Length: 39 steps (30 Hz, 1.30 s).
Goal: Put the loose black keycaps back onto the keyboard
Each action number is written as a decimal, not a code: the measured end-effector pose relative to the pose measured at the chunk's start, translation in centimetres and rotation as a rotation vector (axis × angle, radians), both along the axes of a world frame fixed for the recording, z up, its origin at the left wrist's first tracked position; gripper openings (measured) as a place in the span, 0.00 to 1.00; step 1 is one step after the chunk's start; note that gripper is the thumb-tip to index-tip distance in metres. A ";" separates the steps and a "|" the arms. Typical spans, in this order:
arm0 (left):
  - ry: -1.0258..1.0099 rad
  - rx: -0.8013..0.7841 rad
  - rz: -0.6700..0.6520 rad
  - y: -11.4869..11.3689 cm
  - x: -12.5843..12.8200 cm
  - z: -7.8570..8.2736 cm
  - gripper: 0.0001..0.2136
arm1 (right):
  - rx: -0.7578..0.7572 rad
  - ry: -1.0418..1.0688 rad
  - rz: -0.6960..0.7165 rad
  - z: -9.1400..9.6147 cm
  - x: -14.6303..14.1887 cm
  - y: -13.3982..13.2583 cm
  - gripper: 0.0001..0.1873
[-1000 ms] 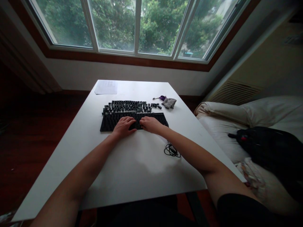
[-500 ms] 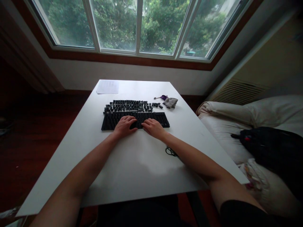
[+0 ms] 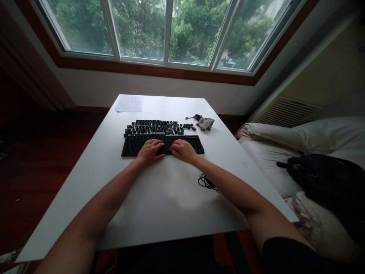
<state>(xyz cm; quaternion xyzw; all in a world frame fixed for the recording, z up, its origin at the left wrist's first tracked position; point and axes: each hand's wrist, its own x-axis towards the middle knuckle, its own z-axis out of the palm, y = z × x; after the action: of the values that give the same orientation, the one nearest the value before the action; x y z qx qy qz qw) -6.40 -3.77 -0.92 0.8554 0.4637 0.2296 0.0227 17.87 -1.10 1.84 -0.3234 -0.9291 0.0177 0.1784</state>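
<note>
A black keyboard (image 3: pixel 130 146) lies across the white table in front of me. My left hand (image 3: pixel 149 151) rests on its middle-left part, fingers stretched over the board and thumb apart along the front edge. Just to the right, my right hand (image 3: pixel 183 149) is at the keyboard's middle with its fingers drawn together and curled down. Whatever those fingertips hold, if anything, is too small to make out. Loose black keycaps (image 3: pixel 154 127) lie in rows right behind the board, with a few more at their right end.
A grey cloth (image 3: pixel 205 123) and a purple-handled brush (image 3: pixel 197 117) lie at the back right. Paper (image 3: pixel 129 103) is at the far left corner. A coiled black cable (image 3: pixel 205 182) lies by my right forearm. Right of the table (image 3: pixel 159 205), a black bag (image 3: pixel 325 179) sits on a couch.
My right hand has shifted slightly and its fingers have curled in more. The left hand keeps its place on the keyboard. The view has tilted a little.
</note>
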 end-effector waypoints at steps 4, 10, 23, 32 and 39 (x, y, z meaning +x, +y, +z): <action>0.000 0.034 0.053 -0.3 0.2 0.0 0.24 | -0.056 0.062 -0.055 0.4 -0.8 2.9 0.10; 0.018 0.056 0.122 -0.8 -0.1 0.0 0.26 | -0.007 -0.053 -0.147 0.8 -3.6 7.1 0.10; 0.020 0.027 0.098 -0.2 -0.6 0.0 0.26 | -0.020 -0.346 -0.086 2.1 -7.1 13.3 0.07; 0.016 0.005 0.098 -0.3 -0.5 0.0 0.26 | -0.060 -0.180 -0.155 2.4 -6.6 12.5 0.08; -0.001 0.003 0.107 -0.2 -0.4 -0.2 0.26 | -0.308 0.212 -0.110 2.4 -3.4 9.5 0.11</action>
<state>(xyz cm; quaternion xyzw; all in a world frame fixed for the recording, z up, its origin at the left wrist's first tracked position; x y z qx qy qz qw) -6.83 -3.95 -1.15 0.8293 0.5086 0.2314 0.0093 14.51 8.39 4.26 -0.3933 -0.8724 0.1839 0.2245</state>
